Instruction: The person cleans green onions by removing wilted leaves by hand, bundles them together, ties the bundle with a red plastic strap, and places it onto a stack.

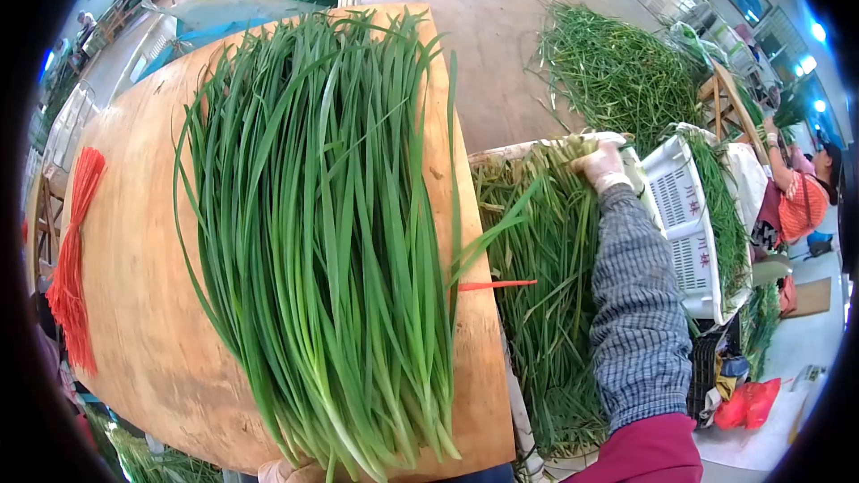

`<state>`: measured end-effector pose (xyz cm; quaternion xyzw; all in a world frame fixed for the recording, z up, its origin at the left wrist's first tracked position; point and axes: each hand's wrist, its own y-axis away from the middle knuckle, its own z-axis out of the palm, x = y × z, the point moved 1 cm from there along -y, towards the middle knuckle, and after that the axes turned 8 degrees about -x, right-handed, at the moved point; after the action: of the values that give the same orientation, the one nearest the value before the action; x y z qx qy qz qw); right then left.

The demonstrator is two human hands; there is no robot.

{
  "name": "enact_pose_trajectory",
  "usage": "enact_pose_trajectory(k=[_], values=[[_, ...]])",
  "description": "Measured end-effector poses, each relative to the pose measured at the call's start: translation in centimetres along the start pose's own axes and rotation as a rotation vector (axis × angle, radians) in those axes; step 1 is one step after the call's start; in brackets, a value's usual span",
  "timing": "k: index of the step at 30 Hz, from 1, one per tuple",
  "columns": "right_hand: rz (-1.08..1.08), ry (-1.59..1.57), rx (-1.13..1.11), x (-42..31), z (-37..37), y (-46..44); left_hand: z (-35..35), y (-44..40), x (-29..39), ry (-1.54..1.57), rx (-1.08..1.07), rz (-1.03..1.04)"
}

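A wide spread of long green garlic chives [322, 233] lies on the wooden table [134, 304], pale stalk ends toward me. At the bottom edge my left hand [291, 471] shows only in part, close to those stalk ends; its fingers are mostly hidden. To the right, my right hand [601, 166], in a pale glove, is closed on the ends of a bunch of garlic chives [573, 150] at the far end of a white crate [613, 138]. More garlic chives [546, 340] fill that crate. A red tie [497, 284] sticks out from under the spread on the table.
A bundle of red ties [79, 259] lies at the table's left edge. A white basket [680, 215] stands right of the crate. Loose greens [617, 72] are heaped on the floor. Another person [801, 201] works at the far right.
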<state>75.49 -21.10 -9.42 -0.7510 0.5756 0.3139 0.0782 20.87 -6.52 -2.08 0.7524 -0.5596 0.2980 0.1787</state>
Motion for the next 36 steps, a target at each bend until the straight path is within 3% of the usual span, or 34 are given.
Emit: enact_pose_trajectory(k=[3,8,12,13,17,26,30,33,36], values=[[-0.101,-0.347,0.055,0.8,-2.4,1.3,0.1,0.0,0.3,-0.066,0.017,0.005],[-0.300,-0.629,-0.059,1.1,-6.6,5.8,0.3,0.1,0.3,-0.073,0.029,-0.004],[-0.253,-0.617,-0.138,0.7,-6.0,6.4,0.5,0.5,0.2,-0.066,0.023,-0.012],[-0.228,-0.416,-0.068,1.1,-5.7,5.5,0.3,0.3,0.2,-0.076,0.032,-0.003],[-0.097,-0.144,0.077,0.9,-2.9,2.4,0.5,0.7,-0.2,-0.064,0.034,-0.024],[0.095,0.415,-0.227,2.0,3.0,-3.3,0.3,0.4,0.2,-0.067,0.013,-0.029],[0.056,0.566,0.101,1.7,4.0,-2.6,0.4,0.4,0.2,-0.055,0.029,-0.029],[0.063,0.422,0.214,0.2,2.3,0.1,0.5,0.6,-0.1,-0.076,0.054,-0.012],[-0.183,0.032,0.303,1.4,-1.8,1.3,0.9,0.9,-0.4,-0.075,0.074,0.014]])
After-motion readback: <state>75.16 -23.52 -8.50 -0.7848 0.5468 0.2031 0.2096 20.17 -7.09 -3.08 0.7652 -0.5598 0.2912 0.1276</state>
